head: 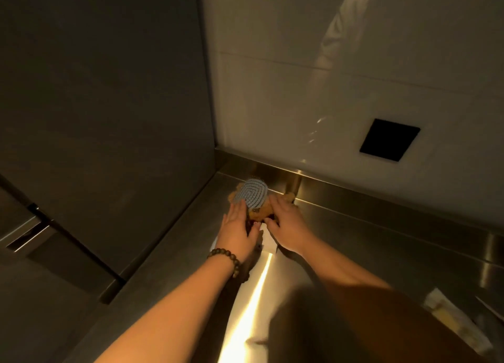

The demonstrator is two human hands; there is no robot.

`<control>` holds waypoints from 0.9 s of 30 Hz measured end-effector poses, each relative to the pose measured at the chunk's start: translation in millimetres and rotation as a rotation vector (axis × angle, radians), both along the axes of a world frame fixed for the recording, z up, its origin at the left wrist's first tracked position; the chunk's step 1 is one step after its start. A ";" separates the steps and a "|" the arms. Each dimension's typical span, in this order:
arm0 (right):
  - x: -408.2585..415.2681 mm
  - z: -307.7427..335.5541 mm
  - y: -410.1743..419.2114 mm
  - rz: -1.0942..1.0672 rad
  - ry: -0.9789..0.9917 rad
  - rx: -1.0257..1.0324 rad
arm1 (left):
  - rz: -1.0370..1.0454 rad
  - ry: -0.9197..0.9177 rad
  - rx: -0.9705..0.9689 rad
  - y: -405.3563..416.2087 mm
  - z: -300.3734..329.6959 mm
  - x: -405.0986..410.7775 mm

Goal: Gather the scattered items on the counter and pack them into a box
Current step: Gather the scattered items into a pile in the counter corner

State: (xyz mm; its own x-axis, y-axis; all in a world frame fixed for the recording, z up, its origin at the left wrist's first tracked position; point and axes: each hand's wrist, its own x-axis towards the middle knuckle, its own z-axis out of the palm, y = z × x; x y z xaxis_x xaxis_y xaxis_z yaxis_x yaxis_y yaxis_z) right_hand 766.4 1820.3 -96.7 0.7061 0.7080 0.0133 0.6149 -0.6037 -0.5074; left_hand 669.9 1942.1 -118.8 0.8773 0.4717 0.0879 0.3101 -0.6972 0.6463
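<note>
Both hands are out at the far left corner of the brushed stainless-steel table (381, 242), right where it meets the white wall panel (300, 89) and the dark grey side panel (109, 89). Task item here is a small brown plush toy w/ a blue-grey ribbed oval patch on top (255, 197) — it sits tight in that corner, just short of the back lip.

Left hand (241, 233), brown beaded bracelet (228, 261) on the wrist: fingers straight, laid along the toy's left side, touching it, not curled round. Right hand (289, 227): fingers bent over the toy's right side and front, so that grip looks clamped on the plush, tho the fingertips are hidden behind it. A white card-like thing (268, 241) lies flat under/between the hands; can't tell what it is.

No box in view, so I judge packing is still ahead.

Risks from here: the steel is slick and the left hand only presses — if I lift unevenly, the soft toy could squirm out and drop back into the corner. The white piece may drag along or get left behind. Dim light + blur make edges hard to judge.
</note>
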 end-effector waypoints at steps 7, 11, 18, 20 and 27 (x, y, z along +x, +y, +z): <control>-52.6 -7.2 -123.8 -0.196 0.107 0.064 | -0.315 -0.026 -0.021 -91.5 31.1 -37.1; -72.6 -17.3 -206.2 -0.284 -0.018 -0.125 | -0.525 0.133 -0.063 -146.8 23.5 -70.4; -89.6 -42.8 -302.2 -0.450 -0.018 -0.512 | -0.704 0.268 -0.013 -199.7 -11.7 -126.5; -98.9 -53.1 -310.7 -0.456 0.074 -0.527 | -0.679 0.296 -0.001 -204.8 -22.9 -140.1; -147.6 -59.7 -297.8 -0.262 -0.058 -0.422 | -0.593 0.298 0.031 -216.2 -39.3 -185.7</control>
State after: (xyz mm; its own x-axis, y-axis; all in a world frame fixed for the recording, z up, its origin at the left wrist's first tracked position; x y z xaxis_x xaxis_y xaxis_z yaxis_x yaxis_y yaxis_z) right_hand 618.8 1522.6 -156.4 0.8676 0.4588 -0.1917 0.4347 -0.8871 -0.1554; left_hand 484.2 1725.9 -158.1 0.9764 -0.0975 -0.1928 0.0303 -0.8216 0.5693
